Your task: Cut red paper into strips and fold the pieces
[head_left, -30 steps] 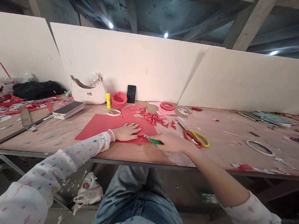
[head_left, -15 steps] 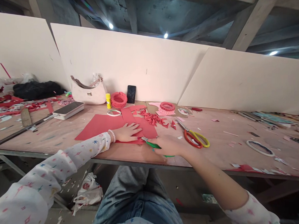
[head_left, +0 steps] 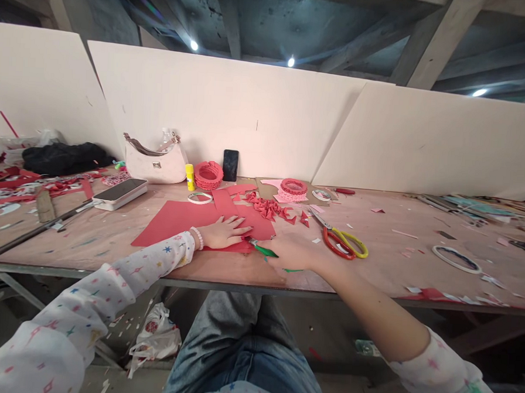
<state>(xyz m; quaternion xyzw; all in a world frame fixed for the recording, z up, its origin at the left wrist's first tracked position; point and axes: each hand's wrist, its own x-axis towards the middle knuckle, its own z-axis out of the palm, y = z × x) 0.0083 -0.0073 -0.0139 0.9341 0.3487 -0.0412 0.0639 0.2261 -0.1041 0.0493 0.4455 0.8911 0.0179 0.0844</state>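
Observation:
My left hand [head_left: 222,232] lies flat with its fingers spread on a red paper sheet [head_left: 162,219], pressing it to the table. A pink bead bracelet circles that wrist. My right hand [head_left: 292,252] is closed around a green-handled pliers-like tool [head_left: 266,252]; a second green handle shows below the hand. The tool's short metal tip meets the red paper's edge beside my left fingertips. Its exact kind is hard to make out. Behind my hands lie a heap of small folded red paper pieces [head_left: 268,208] and a red paper strip [head_left: 224,201].
Scissors with red and yellow handles [head_left: 345,243] lie right of my right hand. Farther back are a glue stick [head_left: 190,177], a red paper ring stack [head_left: 208,175], a dark phone [head_left: 230,165], a handbag [head_left: 155,163] and a white case [head_left: 120,193]. White boards [head_left: 223,112] stand behind.
My right hand and the green-handled tool have shifted slightly left, the tip going closer to my left fingers. My left hand stays almost still on the paper.

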